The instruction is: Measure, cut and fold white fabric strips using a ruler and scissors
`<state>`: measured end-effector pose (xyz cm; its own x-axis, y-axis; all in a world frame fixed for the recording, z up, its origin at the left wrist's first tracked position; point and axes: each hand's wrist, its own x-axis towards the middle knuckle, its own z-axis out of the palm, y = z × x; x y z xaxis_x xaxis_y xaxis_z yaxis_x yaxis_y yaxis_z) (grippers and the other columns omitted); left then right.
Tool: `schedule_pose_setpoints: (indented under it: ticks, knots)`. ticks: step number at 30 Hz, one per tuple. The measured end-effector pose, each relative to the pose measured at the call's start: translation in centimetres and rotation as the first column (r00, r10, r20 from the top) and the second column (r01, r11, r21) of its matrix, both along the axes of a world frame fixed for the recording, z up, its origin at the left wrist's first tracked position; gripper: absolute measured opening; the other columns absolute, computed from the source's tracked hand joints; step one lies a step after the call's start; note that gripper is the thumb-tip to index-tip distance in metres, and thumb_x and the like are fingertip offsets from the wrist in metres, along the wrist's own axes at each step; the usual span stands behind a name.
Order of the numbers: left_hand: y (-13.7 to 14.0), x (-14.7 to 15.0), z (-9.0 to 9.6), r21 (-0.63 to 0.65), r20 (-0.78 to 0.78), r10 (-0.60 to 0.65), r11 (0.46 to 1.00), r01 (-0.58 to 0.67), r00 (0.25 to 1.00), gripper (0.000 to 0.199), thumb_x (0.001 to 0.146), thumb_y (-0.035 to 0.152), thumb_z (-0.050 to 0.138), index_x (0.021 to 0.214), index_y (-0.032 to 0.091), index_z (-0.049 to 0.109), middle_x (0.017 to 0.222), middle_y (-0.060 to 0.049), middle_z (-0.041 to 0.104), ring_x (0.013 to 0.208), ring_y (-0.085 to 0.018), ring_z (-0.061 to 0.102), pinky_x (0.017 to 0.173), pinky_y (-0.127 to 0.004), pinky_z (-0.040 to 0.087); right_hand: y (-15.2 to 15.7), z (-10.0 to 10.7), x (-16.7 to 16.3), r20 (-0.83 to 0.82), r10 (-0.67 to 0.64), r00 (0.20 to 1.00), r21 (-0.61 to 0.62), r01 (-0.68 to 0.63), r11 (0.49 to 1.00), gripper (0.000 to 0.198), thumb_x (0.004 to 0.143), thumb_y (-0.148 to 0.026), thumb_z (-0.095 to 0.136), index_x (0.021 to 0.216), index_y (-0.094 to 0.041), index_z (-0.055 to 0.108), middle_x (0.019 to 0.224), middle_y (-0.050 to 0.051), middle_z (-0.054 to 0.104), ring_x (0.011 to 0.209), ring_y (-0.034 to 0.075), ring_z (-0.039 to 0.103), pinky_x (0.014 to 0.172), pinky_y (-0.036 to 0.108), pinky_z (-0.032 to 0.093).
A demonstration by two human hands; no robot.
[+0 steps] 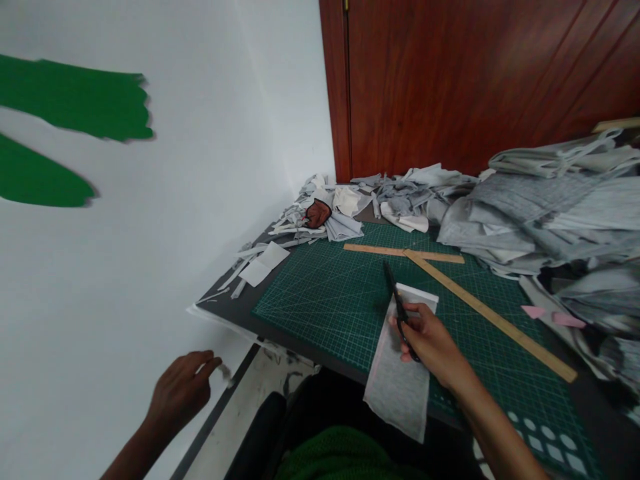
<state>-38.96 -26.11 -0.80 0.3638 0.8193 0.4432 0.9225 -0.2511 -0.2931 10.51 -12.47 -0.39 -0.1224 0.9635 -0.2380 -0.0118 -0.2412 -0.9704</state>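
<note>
Black-handled scissors [401, 308] are gripped in my right hand [425, 337], with the blades pointing away from me across the mat. Under that hand lies a grey fabric piece [397, 387] with a white strip along its far end; its near part hangs over the table edge. Out to the left, beyond the table, my left hand [185, 383] pinches a small whitish scrap [227, 375], blurred, that dangles from the fingertips. It looks like a bit of fabric or thread.
A green cutting mat [320, 300] covers much of the table. On it lie a wooden T-shaped ruler [490, 313] and pink pieces [567, 320]. Grey fabric piles [550, 207] stand at the right, scraps [300, 220] along the back left. A white wall [200, 167] borders the left side.
</note>
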Motion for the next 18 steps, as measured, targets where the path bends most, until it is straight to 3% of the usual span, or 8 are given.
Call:
schedule_pose_setpoints:
  ticks: [5,9,11,14,18]
  knots:
    - [0.2,-1.3,1.0,0.029,-0.029,0.139,0.990,-0.138,0.990,0.026,0.093,0.017,0.047,0.098,0.022,0.072,0.098,-0.010,0.074,0.083,-0.026,0.071,0.071,-0.036,0.055,-0.1,-0.2,0.0,-0.020,0.014,1.000,0.019,-0.014,1.000,0.058,0.075,-0.052,0.081,0.115,-0.022,0.051,0.062,-0.009,0.058,0.049,0.015,0.057,0.041,0.025,0.049]
    - [1.6,-1.0,0.9,0.033,-0.008,0.154,0.988,-0.153,0.988,0.035,0.099,0.032,0.050,0.130,0.018,0.061,0.104,-0.013,0.073,0.094,-0.031,0.071,0.079,-0.041,0.055,-0.1,0.1,0.0,-0.057,0.006,0.998,0.009,-0.006,1.000,0.058,0.076,-0.054,0.080,0.115,-0.021,0.050,0.063,-0.009,0.059,0.049,0.014,0.056,0.041,0.025,0.049]
    - [2.7,-0.2,-0.1,0.049,0.019,0.054,0.997,-0.055,0.998,0.043,0.100,0.036,0.049,0.140,0.018,0.052,0.111,-0.015,0.072,0.100,-0.032,0.070,0.085,-0.044,0.055,-0.1,0.5,0.0,-0.073,-0.015,0.997,-0.007,0.014,1.000,0.058,0.075,-0.055,0.080,0.113,-0.021,0.052,0.065,-0.008,0.059,0.050,0.014,0.056,0.042,0.025,0.050]
    - [4.9,3.2,-2.2,0.075,0.066,-0.218,0.974,0.213,0.974,0.046,0.103,0.050,0.043,0.140,0.023,0.049,0.121,-0.017,0.071,0.116,-0.035,0.066,0.095,-0.050,0.053,-0.1,1.1,0.0,-0.113,-0.064,0.992,-0.037,0.060,0.998,0.059,0.072,-0.059,0.081,0.109,-0.022,0.053,0.064,-0.008,0.058,0.050,0.014,0.056,0.043,0.027,0.052]
    - [7.6,12.7,-3.9,0.078,0.163,-0.480,0.877,0.474,0.862,0.048,0.100,0.068,0.041,0.134,0.035,0.051,0.127,-0.013,0.069,0.129,-0.035,0.059,0.104,-0.055,0.048,-0.1,1.4,0.0,-0.169,-0.108,0.980,-0.047,0.101,0.994,0.064,0.068,-0.062,0.083,0.109,-0.023,0.053,0.064,-0.009,0.058,0.047,0.013,0.054,0.041,0.025,0.050]
